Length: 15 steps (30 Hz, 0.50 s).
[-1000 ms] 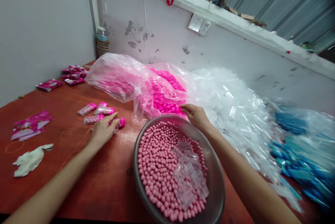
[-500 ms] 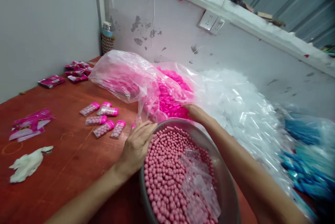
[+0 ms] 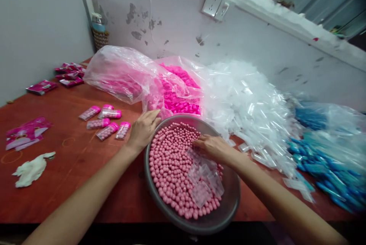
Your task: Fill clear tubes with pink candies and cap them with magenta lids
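Hands at a bowl of pink beads

Beads [image 3: 171, 168] — small, round, matte pink — filled a wide grey metal bowl [image 3: 228, 207] that sat on the red-brown wooden surface [image 3: 85, 168] at its near edge. Several small clear plastic vials [image 3: 204, 180], flat-sided and glossy, lay on top of the beads toward the bowl's right half.

The left hand [image 3: 143, 130] rested palm down at the bowl's far-left rim, its fingers loose and spread, gripping nothing, the forearm running back across the surface. The right hand [image 3: 211, 147] reached into the bowl from the right, palm down over the beads, fingertips curled at the upper edge of the clear vials; whether it had closed on one could not be told.

Just left of the left hand lay five filled vials with pink caps [image 3: 105, 121], on their sides in a loose cluster. Behind the bowl, a crinkled transparent bag [image 3: 122, 73] spilled bright pink caps [image 3: 180, 100] — touching the bowl's far rim. To the right a heap of empty clear vials [image 3: 246, 100] spread wide, and beyond it blue pieces in plastic [image 3: 323, 161]. Pink printed packets [image 3: 25, 132] and a crumpled white glove [image 3: 31, 168] lay far left.
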Available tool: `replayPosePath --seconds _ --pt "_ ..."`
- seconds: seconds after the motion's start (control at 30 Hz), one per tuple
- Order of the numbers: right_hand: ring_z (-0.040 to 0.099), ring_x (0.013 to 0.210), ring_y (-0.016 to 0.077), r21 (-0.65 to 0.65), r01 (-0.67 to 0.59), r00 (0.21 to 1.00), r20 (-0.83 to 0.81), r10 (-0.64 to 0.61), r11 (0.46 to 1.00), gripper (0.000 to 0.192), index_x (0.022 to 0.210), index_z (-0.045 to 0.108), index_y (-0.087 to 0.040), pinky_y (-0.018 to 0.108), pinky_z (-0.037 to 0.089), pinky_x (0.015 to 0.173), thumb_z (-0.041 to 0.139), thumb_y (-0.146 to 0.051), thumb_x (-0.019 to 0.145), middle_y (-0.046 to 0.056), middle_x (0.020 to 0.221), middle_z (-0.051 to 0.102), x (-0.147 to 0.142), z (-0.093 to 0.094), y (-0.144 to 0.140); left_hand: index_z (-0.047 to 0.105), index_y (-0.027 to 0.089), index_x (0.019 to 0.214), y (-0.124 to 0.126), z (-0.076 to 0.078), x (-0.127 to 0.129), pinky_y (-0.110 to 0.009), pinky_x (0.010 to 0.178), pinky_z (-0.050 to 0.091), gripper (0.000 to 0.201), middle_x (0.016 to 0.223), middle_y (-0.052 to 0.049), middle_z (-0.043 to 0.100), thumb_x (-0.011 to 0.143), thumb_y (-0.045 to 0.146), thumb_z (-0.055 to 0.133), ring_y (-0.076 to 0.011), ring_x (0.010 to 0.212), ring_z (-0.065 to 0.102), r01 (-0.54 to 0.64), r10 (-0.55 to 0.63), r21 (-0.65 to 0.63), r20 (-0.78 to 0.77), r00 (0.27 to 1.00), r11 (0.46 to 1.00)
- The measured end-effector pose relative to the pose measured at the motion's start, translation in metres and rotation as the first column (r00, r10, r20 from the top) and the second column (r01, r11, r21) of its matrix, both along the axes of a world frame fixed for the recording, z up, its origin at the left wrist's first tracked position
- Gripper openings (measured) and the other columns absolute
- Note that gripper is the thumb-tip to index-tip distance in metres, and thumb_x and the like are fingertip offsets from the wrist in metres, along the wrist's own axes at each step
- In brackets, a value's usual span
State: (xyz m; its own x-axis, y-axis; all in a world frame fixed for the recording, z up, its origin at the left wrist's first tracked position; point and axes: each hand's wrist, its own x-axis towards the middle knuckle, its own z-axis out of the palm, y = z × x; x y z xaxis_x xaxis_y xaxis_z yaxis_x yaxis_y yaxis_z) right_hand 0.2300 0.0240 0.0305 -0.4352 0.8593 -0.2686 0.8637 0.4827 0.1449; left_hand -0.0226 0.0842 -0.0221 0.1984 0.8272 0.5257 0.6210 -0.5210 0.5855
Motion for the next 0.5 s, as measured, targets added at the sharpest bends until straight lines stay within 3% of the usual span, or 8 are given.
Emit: replayPosePath --seconds 0.13,0.23,0.37,0.43,0.47,0.5 --pt "0.060 0.086 0.0208 0.016 -0.042 0.998 0.043 0.041 0.999 0.015 0.088 0.060 -0.020 0.025 0.042 0.062 0.046 -0.016 0.083 0.008 0.089 0.064 -0.002 -0.012 0.001 0.054 0.016 0.117 -0.034 0.007 -0.003 -0.039 0.097 0.040 0.031 0.116 -0.010 0.060 0.088 0.021 0.044 -0.0214 0.110 0.053 0.059 -0.051 0.085 -0.097 0.994 0.995" --pt "0.061 0.083 0.0206 0.009 -0.035 0.999 0.018 0.035 0.999 0.010 0.084 0.059 -0.018 0.025 0.041 0.061 0.052 -0.016 0.077 0.008 0.089 0.064 -0.002 -0.011 0.003 0.050 0.016 0.121 -0.063 0.020 0.006 -0.038 0.100 0.038 0.033 0.119 -0.009 0.058 0.089 0.018 0.042 -0.0205 0.112 0.050 0.170 -0.153 0.129 -0.132 0.979 0.977" --pt "0.061 0.069 0.0179 0.060 0.026 0.999 -0.028 -0.025 0.998 0.007 0.081 0.056 -0.015 0.025 0.042 0.059 0.051 -0.015 0.075 0.007 0.076 0.063 -0.001 0.008 0.001 0.050 0.015 0.118 -0.089 0.035 0.024 -0.034 0.096 0.042 0.031 0.114 -0.010 0.060 0.088 0.019 0.044 -0.0194 0.107 0.054 0.308 -0.309 -0.021 -0.028 0.951 0.951" --pt "0.059 0.067 0.0160 0.086 0.111 0.968 -0.234 -0.088 0.990 0.012 0.088 0.054 -0.014 0.025 0.043 0.059 0.048 -0.019 0.079 0.005 0.077 0.062 -0.004 0.018 -0.005 0.050 0.016 0.116 -0.094 0.038 0.031 -0.036 0.093 0.043 0.031 0.112 -0.010 0.061 0.086 0.023 0.049 -0.0210 0.104 0.056 0.335 -0.329 -0.130 0.066 0.942 0.933" --pt "0.059 0.065 0.0151 0.057 0.164 0.904 -0.409 -0.127 0.985 0.015 0.093 0.052 -0.014 0.025 0.045 0.058 0.048 -0.022 0.081 0.005 0.078 0.061 -0.007 0.021 -0.008 0.050 0.016 0.115 -0.094 0.038 0.034 -0.036 0.090 0.044 0.032 0.110 -0.009 0.062 0.084 0.025 0.052 -0.0218 0.101 0.058 0.345 -0.328 -0.182 0.120 0.937 0.921" --pt "0.058 0.063 0.0142 -0.007 0.204 0.785 -0.596 -0.168 0.979 0.020 0.098 0.050 -0.014 0.026 0.046 0.056 0.048 -0.027 0.083 0.003 0.078 0.060 -0.011 0.023 -0.012 0.050 0.017 0.114 -0.094 0.039 0.035 -0.036 0.087 0.046 0.034 0.108 -0.009 0.062 0.082 0.027 0.056 -0.0222 0.098 0.059 0.354 -0.319 -0.229 0.178 0.931 0.907"
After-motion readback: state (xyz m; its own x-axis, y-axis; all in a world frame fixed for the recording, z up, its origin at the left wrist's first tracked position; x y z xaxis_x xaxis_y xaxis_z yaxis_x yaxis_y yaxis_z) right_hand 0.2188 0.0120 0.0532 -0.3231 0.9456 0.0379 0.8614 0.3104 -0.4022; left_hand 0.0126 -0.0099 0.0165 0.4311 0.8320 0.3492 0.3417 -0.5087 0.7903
